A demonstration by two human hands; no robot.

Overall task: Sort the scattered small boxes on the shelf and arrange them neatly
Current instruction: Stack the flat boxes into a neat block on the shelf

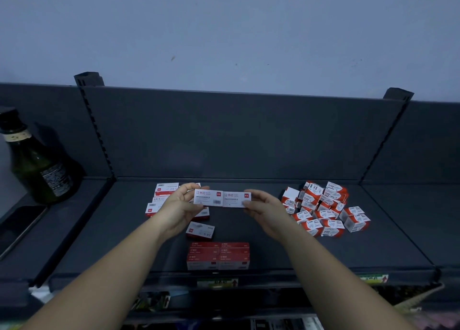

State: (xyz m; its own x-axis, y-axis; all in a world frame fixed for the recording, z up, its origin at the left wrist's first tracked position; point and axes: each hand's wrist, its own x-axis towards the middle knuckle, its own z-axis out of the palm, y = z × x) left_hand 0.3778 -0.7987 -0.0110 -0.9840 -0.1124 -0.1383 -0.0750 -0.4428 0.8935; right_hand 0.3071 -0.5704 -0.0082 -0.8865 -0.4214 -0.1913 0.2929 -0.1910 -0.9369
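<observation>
Boxes (207, 197) of flat cardboard meet end to end, left hand (179, 205) and right hand (263, 210) each pinching one. Fine print is unreadable.

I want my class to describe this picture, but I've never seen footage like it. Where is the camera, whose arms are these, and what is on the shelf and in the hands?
There is no machine here. A person wears one wide-angle camera on the head, looking forward and down, so the arms reaching in from below are the wearer's own. The left hand and right hand together hold two flat boxes end to end, with the white printed faces toward the camera, above a dark shelf. At the shelf's front edge stands a neat block of red-and-white boxes. Loose flat boxes lie behind the left hand, and a single box lies nearer the camera. A jumbled pile of chunkier boxes sits to the right. A green bottle stands on the neighbouring shelf at the left.
</observation>
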